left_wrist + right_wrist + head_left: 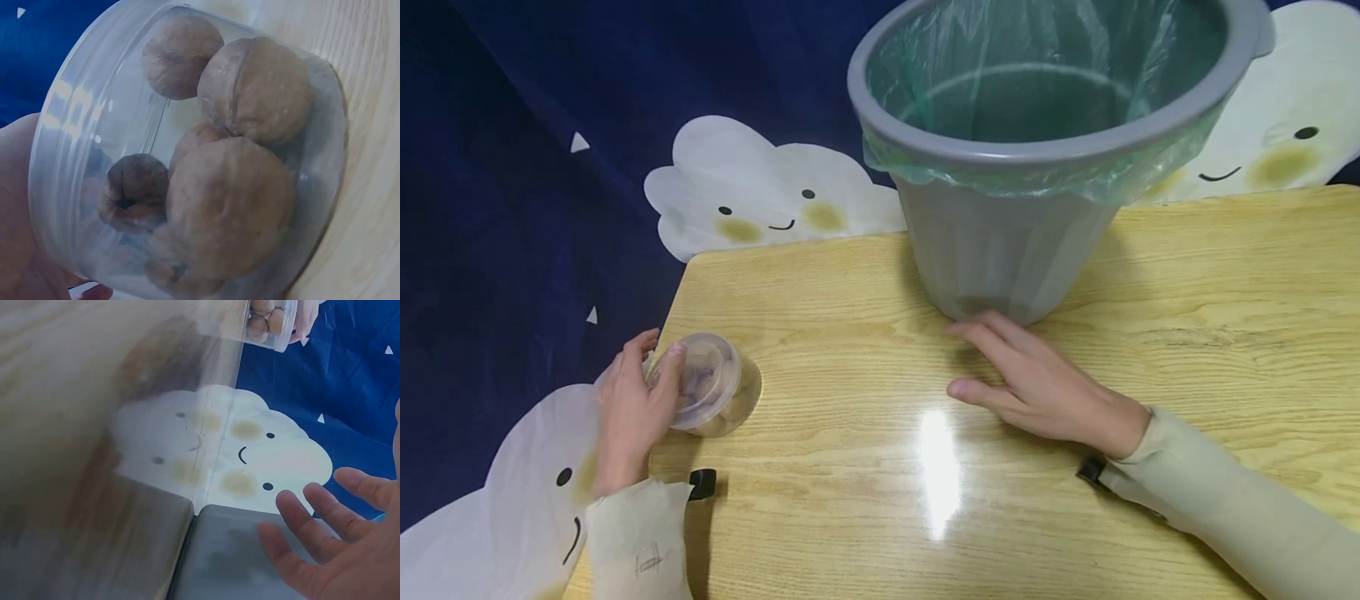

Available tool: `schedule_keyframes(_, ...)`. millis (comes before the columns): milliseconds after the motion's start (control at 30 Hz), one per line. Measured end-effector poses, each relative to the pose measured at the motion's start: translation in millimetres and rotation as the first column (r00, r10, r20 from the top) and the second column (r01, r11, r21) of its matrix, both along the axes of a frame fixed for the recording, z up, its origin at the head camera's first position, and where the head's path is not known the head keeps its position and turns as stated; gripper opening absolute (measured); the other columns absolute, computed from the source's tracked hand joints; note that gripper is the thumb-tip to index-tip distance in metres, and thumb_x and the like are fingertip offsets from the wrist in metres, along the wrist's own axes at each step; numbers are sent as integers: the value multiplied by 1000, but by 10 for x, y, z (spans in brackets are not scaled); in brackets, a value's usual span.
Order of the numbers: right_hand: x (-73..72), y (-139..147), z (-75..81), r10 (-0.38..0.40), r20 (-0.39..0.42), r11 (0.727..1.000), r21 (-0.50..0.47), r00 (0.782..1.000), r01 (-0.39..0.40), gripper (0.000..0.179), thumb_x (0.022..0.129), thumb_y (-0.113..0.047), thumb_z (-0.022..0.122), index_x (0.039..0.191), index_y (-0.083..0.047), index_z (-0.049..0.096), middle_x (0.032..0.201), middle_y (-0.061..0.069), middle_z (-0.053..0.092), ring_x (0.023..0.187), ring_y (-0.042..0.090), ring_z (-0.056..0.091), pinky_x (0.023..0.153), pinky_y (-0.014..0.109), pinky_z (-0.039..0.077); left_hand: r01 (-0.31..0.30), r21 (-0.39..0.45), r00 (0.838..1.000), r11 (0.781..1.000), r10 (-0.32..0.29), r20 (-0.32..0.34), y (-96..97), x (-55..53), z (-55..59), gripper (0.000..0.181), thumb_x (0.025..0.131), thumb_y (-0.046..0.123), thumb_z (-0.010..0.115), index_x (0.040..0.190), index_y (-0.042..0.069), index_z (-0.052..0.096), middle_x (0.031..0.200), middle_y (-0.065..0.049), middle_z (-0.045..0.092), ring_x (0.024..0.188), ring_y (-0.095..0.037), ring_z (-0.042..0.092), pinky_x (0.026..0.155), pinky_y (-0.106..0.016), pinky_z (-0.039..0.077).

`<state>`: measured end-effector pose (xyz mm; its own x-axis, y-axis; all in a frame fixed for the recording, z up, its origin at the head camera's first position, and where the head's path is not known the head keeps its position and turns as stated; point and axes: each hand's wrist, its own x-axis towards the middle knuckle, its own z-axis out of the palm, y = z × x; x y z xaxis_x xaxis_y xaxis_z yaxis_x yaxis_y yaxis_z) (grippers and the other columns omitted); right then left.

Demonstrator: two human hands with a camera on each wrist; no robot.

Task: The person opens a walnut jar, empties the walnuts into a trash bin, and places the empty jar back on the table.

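At the table's left edge stands a clear plastic jar with a translucent lid. Several walnuts show through its wall in the left wrist view. My left hand grips the jar at its lid, thumb on the side facing me and fingers round the far left side, partly hidden. Low over the table, my right hand has its fingers spread and holds nothing. Its fingertips overlap the foot of a grey bin in the head view; the right wrist view shows the fingers extended beside the bin.
The tall bin, lined with a green plastic bag, stands at the back of the wood-grain table. White cloud cutouts with drawn faces line the table's back and left edges. Behind them hangs a dark blue cloth.
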<state>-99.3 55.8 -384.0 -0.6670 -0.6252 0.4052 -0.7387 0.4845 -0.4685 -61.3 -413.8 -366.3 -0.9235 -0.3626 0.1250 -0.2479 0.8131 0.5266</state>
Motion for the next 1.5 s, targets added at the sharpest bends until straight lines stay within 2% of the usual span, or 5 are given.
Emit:
schedule_keyframes(133,-5,-20,2,3,6,1000,2,1000,-3,59,102,-49,61,146,-12,52,136,9,61,121,23,64,98,43,55,2,33,1000,999,-2,3,29,-17,7,62,105,43,51,156,10,40,155,-24,49,143,-46,45,117,-64,34)
schedule_keyframes(600,-37,-124,26,-4,39,1000,-29,999,5,56,101,-44,65,145,-13,53,134,9,61,119,24,64,97,42,55,-3,162,1000,987,-2,30,20,-50,-8,64,106,46,50,160,16,35,160,-17,47,148,-40,45,120,-60,35)
schedule_keyframes(967,-78,-193,-4,18,61,998,-55,998,-15,54,101,-41,66,145,-13,53,133,9,62,115,23,64,94,41,55,-7,152,998,988,-2,57,28,-17,-12,60,105,49,49,153,13,47,155,-20,52,146,-44,45,119,-63,33)
schedule_keyframes(1233,-100,-242,7,-3,150,999,-35,989,8,55,99,-42,68,145,-16,53,135,7,61,117,22,64,96,42,55,4,150,999,989,-11,45,61,-14,-33,58,105,49,49,153,16,47,152,-20,55,143,-42,49,116,-62,37)
schedule_keyframes(1500,-121,-296,-8,-15,196,1000,-7,981,17,56,99,-41,69,147,-18,52,139,4,59,119,21,64,96,42,55,22,155,998,988,-31,55,110,-38,-36,55,105,45,52,152,17,49,152,-19,56,143,-42,49,117,-61,36)
